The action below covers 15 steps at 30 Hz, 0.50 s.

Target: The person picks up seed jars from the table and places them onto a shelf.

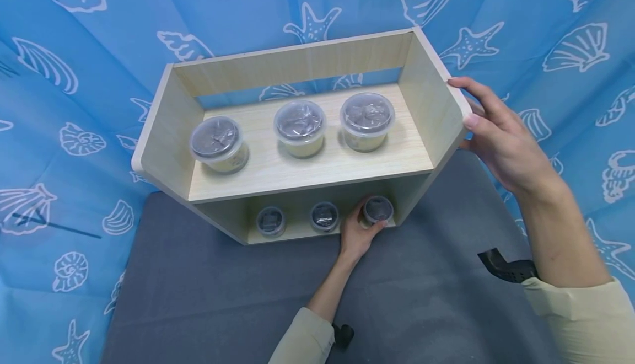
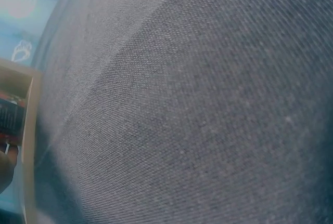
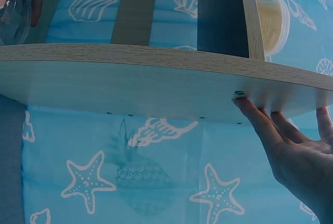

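In the head view my left hand (image 1: 357,237) reaches into the lower level of a pale wooden shelf (image 1: 307,176). Its fingers and thumb curl round the right-hand lidded plastic tub (image 1: 379,209), which stands at that level's right end. The right wrist view shows part of this clear tub (image 3: 14,16) with fingers beside it. My right hand (image 1: 506,138) is at the shelf's right side panel (image 1: 436,94). Seen from the right wrist, its extended fingers (image 3: 263,125) touch the panel's outer face. The left wrist view catches only a shelf edge (image 2: 31,146) and a sliver of hand.
Two more tubs, a middle one (image 1: 324,217) and a left one (image 1: 270,221), stand on the lower level. Three larger lidded tubs (image 1: 300,127) sit on the upper level. Grey cloth (image 1: 213,292) covers the surface; a blue shell-patterned curtain (image 1: 59,149) hangs behind.
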Motion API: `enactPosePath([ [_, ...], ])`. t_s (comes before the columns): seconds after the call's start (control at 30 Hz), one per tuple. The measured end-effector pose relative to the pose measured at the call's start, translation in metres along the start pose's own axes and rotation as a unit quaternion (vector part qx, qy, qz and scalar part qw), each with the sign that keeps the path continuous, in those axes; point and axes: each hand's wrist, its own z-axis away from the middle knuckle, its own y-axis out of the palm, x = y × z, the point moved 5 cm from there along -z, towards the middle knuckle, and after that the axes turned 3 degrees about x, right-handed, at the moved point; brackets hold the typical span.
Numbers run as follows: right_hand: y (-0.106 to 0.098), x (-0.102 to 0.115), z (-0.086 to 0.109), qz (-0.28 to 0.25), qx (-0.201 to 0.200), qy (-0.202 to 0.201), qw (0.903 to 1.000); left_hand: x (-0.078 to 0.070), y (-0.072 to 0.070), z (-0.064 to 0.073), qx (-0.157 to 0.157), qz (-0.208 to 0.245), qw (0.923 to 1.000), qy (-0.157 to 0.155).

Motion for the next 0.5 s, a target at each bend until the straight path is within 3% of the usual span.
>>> enactPosePath([
  [0.2, 0.0018, -0.0003, -0.0008, 0.006, -0.006, 0.002, 1.0000, -0.0001, -0.0008, 0.0001, -0.002, -0.011, 0.9999, -0.012],
  [0.5, 0.0051, -0.0007, 0.0025, 0.006, -0.046, 0.014, 0.9988, -0.0062, -0.0031, 0.0045, 0.011, -0.020, 0.9997, -0.011],
])
